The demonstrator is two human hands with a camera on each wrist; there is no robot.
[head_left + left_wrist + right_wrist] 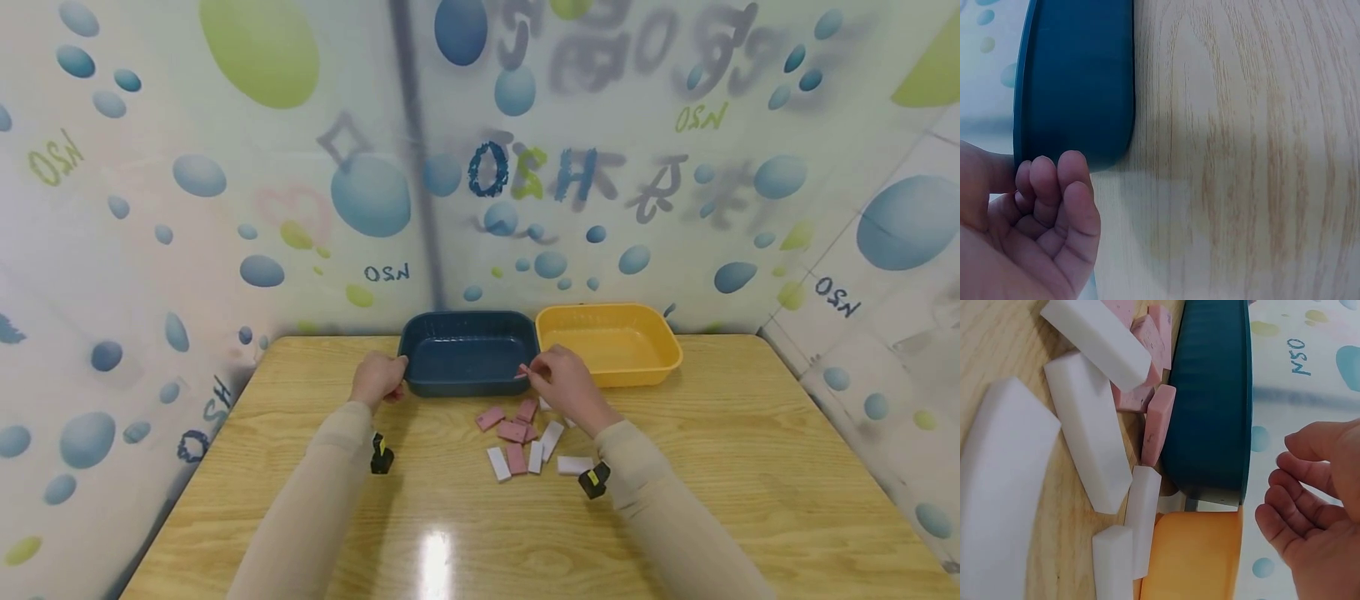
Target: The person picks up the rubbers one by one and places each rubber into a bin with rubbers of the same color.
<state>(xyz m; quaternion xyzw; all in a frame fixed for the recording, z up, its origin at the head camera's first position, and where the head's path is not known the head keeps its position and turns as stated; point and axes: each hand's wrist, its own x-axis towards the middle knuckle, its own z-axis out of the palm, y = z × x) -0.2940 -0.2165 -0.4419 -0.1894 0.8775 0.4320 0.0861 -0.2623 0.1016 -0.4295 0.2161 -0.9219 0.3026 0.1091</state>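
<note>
At the left end of the dark blue plastic tray [468, 389], my left hand [377, 377] grips the rim with curled fingers. The left wrist view shows its fingertips [1072, 164] at the tray's end wall. My right hand [564, 382] is over the tray's right front corner. A small pink piece [522, 371] shows right by its fingertips in the head view. From the right wrist, the thumb and fingers [1307, 469] are bent, with nothing visible between them. Pink blocks [512, 431] and white blocks [551, 440] lie loose in front of the tray.
A yellow tray [660, 379] stands against the blue one on its right. Both sit at the table's back edge, before a patterned wall covering [480, 250]. One white block [575, 466] lies close to the right wrist's black camera [594, 480].
</note>
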